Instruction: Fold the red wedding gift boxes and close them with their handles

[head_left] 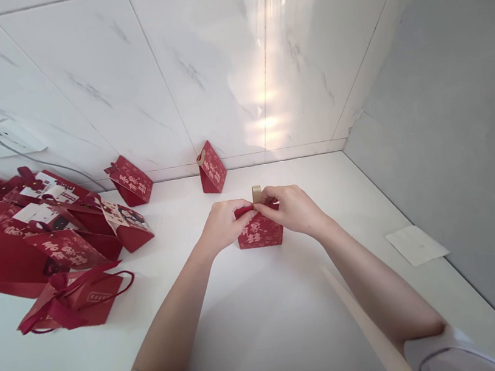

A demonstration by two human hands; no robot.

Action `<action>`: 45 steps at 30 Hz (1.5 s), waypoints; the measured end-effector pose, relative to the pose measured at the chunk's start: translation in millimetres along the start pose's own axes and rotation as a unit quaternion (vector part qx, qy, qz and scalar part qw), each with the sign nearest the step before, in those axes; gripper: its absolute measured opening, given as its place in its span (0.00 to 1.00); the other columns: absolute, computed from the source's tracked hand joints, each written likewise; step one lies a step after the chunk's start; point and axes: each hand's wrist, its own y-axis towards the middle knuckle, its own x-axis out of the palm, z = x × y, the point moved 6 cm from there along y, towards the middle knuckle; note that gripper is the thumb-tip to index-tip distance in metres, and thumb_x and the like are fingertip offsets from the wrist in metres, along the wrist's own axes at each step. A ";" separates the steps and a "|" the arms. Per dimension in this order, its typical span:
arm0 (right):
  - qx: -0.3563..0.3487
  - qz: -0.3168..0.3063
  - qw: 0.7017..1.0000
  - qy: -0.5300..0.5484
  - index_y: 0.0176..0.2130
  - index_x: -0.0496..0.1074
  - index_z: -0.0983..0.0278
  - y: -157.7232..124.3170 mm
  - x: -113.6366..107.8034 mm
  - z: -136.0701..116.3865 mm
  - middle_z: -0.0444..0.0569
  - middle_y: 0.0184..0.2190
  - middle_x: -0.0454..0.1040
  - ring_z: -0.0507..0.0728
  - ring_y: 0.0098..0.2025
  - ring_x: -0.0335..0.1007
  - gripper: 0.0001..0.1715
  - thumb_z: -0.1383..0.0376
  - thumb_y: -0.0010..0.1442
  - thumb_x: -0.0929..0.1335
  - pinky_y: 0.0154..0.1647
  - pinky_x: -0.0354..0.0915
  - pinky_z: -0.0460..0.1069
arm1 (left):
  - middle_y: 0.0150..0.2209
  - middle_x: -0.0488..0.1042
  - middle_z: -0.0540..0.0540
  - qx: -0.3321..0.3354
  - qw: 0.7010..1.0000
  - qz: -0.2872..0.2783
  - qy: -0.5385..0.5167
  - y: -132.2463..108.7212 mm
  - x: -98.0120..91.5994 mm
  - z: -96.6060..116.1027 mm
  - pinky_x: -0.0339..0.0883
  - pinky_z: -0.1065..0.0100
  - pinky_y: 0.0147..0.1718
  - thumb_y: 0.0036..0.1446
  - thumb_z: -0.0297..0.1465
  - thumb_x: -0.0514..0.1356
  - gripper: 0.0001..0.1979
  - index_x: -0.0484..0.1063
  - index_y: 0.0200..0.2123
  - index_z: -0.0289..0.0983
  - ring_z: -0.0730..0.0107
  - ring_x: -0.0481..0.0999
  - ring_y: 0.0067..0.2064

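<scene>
A small red gift box (260,233) with gold lettering stands on the white tabletop (266,318) in front of me. Both hands pinch its top edge shut. My left hand (224,222) grips the top from the left. My right hand (291,207) grips it from the right, by a small tan loop handle (257,194) that sticks up between my fingers. The fingers of both hands are closed on the box's top flaps.
Two folded red boxes (211,167) (130,180) stand near the back wall. A pile of red gift bags and boxes (47,238) covers the left side, one ribboned bag (74,296) nearest. A white paper slip (416,244) lies at the right edge beside a grey wall.
</scene>
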 end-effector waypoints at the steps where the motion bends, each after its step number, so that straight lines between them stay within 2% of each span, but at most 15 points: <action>1: -0.001 -0.002 1.000 -0.014 0.29 0.68 0.60 -0.2 0.0 -0.2 0.42 0.26 0.75 0.52 0.27 0.68 0.10 0.59 0.61 0.65 0.28 0.57 0.47 | 0.26 0.73 0.52 -0.003 1.000 -0.002 0.000 -0.1 0.5 -0.4 0.54 0.70 0.26 0.59 0.33 0.55 0.11 0.76 0.31 0.38 0.73 0.67 0.28; 5: 0.002 -0.002 0.999 -0.047 0.29 0.71 0.60 -0.5 -0.9 -1.6 0.41 0.24 0.75 0.51 0.24 0.65 0.12 0.58 0.62 0.65 0.26 0.55 0.47 | 0.27 0.74 0.51 -0.007 1.000 -0.002 0.000 -0.8 0.6 -0.5 0.55 0.70 0.27 0.59 0.33 0.55 0.11 0.76 0.31 0.38 0.72 0.69 0.29; 11: 0.024 -0.009 0.999 -0.037 0.30 0.74 0.59 1.2 -2.9 -1.3 0.42 0.26 0.77 0.53 0.27 0.70 0.12 0.57 0.60 0.66 0.28 0.56 0.47 | 0.26 0.73 0.52 -0.001 1.000 -0.008 0.008 -1.2 1.0 2.5 0.54 0.70 0.26 0.60 0.33 0.54 0.11 0.75 0.31 0.38 0.73 0.66 0.27; 15: 0.036 -0.008 0.999 -0.035 0.27 0.72 0.59 2.3 -2.1 0.5 0.41 0.25 0.76 0.52 0.26 0.69 0.13 0.56 0.59 0.67 0.27 0.55 0.47 | 0.26 0.72 0.52 -0.001 1.000 -0.007 0.008 -0.9 1.9 2.9 0.54 0.70 0.26 0.59 0.32 0.54 0.10 0.75 0.32 0.38 0.73 0.66 0.28; 20: 0.018 -0.002 0.999 -0.030 0.26 0.65 0.60 2.3 -0.2 -0.2 0.41 0.24 0.73 0.52 0.25 0.65 0.15 0.56 0.59 0.67 0.27 0.55 0.46 | 0.24 0.71 0.51 -0.003 1.000 -0.003 0.009 -0.8 2.2 2.8 0.54 0.70 0.25 0.59 0.33 0.54 0.11 0.74 0.30 0.37 0.73 0.65 0.27; 26: -0.008 -0.013 0.996 0.089 0.31 0.65 0.61 1.1 -6.1 -5.2 0.44 0.31 0.74 0.53 0.31 0.69 0.15 0.54 0.64 0.64 0.31 0.60 0.46 | 0.28 0.73 0.51 -0.017 0.999 -0.007 -0.028 -1.9 1.5 3.9 0.57 0.71 0.26 0.59 0.38 0.55 0.12 0.75 0.33 0.38 0.73 0.67 0.28; 29: -0.024 -0.005 0.994 0.106 0.28 0.66 0.61 1.8 -9.2 -7.3 0.43 0.27 0.72 0.52 0.30 0.67 0.16 0.58 0.66 0.62 0.32 0.60 0.46 | 0.32 0.76 0.50 -0.023 0.997 -0.030 -0.066 -1.4 0.8 4.0 0.59 0.71 0.27 0.58 0.39 0.57 0.12 0.76 0.37 0.39 0.71 0.70 0.31; 34: -0.015 -0.002 0.994 0.107 0.26 0.66 0.62 3.2 -11.1 -3.1 0.41 0.25 0.71 0.51 0.28 0.63 0.16 0.60 0.65 0.63 0.32 0.59 0.45 | 0.28 0.72 0.51 -0.031 0.995 -0.055 -0.080 0.2 -2.5 1.6 0.56 0.72 0.25 0.60 0.39 0.55 0.14 0.77 0.33 0.39 0.72 0.67 0.29; 39: -0.010 -0.010 0.994 0.107 0.25 0.66 0.62 3.4 -12.1 -1.9 0.41 0.25 0.71 0.51 0.28 0.63 0.17 0.59 0.64 0.63 0.32 0.59 0.46 | 0.29 0.75 0.50 -0.028 0.996 -0.034 -0.078 -0.1 -2.6 1.8 0.60 0.71 0.28 0.59 0.40 0.56 0.13 0.77 0.34 0.39 0.71 0.69 0.31; 45: -0.047 -0.008 0.994 0.097 0.26 0.67 0.62 0.5 -14.3 -11.4 0.42 0.25 0.69 0.51 0.28 0.63 0.16 0.62 0.65 0.62 0.31 0.60 0.46 | 0.29 0.76 0.49 -0.006 0.999 0.029 -0.021 -1.2 1.4 4.8 0.62 0.69 0.32 0.56 0.40 0.60 0.11 0.77 0.31 0.39 0.70 0.71 0.31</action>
